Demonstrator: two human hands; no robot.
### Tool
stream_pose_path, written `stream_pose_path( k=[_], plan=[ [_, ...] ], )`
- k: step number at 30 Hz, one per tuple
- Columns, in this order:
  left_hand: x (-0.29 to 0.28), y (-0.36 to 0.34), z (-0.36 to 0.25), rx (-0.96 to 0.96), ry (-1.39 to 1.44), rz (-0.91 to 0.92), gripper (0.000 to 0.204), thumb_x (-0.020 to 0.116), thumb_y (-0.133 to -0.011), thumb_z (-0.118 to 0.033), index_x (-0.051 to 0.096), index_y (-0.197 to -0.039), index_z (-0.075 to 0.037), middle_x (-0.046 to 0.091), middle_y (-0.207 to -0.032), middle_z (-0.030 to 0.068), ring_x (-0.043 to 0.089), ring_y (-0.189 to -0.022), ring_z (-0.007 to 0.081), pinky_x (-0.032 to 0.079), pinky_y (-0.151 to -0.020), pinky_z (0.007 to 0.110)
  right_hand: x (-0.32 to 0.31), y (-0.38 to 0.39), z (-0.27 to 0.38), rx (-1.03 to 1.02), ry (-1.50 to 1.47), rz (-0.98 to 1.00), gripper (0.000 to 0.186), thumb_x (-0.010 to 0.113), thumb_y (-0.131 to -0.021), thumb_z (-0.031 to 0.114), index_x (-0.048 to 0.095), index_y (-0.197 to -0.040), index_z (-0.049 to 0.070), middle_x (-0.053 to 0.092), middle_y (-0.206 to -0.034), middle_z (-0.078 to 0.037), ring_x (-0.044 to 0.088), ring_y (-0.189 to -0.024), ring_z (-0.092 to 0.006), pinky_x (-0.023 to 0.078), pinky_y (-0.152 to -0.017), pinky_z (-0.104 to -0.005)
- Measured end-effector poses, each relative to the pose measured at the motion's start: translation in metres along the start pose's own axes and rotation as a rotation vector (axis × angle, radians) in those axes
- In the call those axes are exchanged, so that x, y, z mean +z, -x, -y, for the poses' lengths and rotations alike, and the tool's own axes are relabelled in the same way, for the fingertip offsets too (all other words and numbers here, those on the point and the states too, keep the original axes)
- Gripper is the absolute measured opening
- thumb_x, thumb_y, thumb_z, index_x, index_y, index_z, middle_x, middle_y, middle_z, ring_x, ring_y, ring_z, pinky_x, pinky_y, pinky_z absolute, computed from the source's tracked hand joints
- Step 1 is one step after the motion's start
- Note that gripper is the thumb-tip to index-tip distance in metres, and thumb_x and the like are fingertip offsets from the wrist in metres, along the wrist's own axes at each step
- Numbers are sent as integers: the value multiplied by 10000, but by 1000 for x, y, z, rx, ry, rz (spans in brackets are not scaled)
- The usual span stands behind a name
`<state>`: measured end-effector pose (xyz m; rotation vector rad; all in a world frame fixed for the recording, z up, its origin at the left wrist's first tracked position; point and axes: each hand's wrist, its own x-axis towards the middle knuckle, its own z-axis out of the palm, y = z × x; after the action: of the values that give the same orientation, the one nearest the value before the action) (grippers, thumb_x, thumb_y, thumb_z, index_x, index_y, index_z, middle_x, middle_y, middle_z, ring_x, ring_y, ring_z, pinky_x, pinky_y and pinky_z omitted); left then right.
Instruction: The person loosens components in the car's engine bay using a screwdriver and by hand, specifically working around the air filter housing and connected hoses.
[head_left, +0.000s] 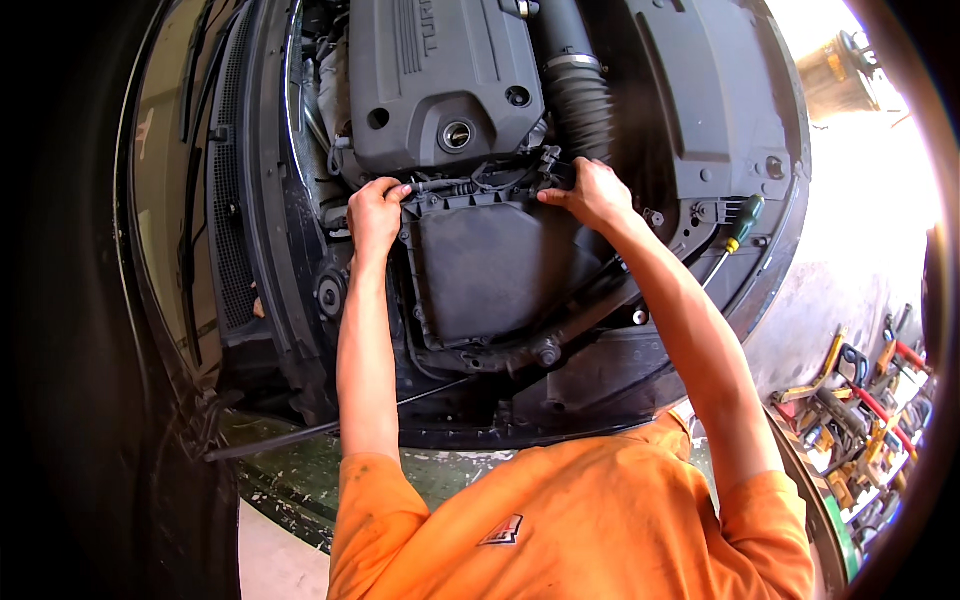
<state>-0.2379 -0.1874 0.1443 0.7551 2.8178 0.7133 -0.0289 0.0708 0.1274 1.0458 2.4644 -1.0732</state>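
Note:
A black, roughly rectangular air filter box (490, 270) sits in the engine bay just in front of me. My left hand (374, 218) is closed at its far left corner, with the thumb lying along the rim and the other fingers curled out of sight. At the far right corner my right hand (592, 196) grips the box's edge, the thumb pointing inward; its fingertips are partly hidden. Beyond that hand runs a ribbed black intake hose (582, 110). A thin wiring harness (445, 186) passes along the box's far edge.
A grey engine cover (445, 80) with a round opening (457, 135) lies beyond the box. On the right, a screwdriver (745, 222) with a green and yellow handle rests by the front panel. A prop rod (300, 437) crosses at lower left. Many tools (860, 410) lie at far right.

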Motion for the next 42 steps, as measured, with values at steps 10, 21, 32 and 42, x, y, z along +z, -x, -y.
stream_pose_path(
  k=[10,21,32,42],
  plan=[
    [-5,5,-50,72,-373,245,328,744,-843,-345,748,-1029,-74,723,-988,155,681,-974,360,523,-840,442,-46,15,-13,-299,-197,-301,440,752,-849,281,669,-1140,-39,683,-1100,-201,660,-1045,-372,512,-945,-418],
    [10,13,-44,392,-396,90,302,760,-824,-310,703,-792,-15,676,-766,163,668,-717,386,534,-659,469,-130,75,-153,405,414,-434,594,576,-964,527,538,-1289,30,604,-1200,-299,630,-1092,-454,518,-890,-504],
    [0,-31,-37,167,-396,287,374,700,-887,-344,728,-802,20,652,-780,269,655,-790,446,525,-747,480,-225,173,-196,-54,-323,-518,299,598,-969,288,627,-1128,36,617,-924,-65,520,-629,-82,424,-542,-238],
    [-8,-29,-33,156,-244,444,295,752,-859,-277,751,-959,1,690,-833,246,686,-857,400,520,-796,438,-98,177,-13,-175,-482,57,591,556,-753,49,541,-1341,105,636,-850,-167,644,-692,-254,507,-666,-379]
  ],
)
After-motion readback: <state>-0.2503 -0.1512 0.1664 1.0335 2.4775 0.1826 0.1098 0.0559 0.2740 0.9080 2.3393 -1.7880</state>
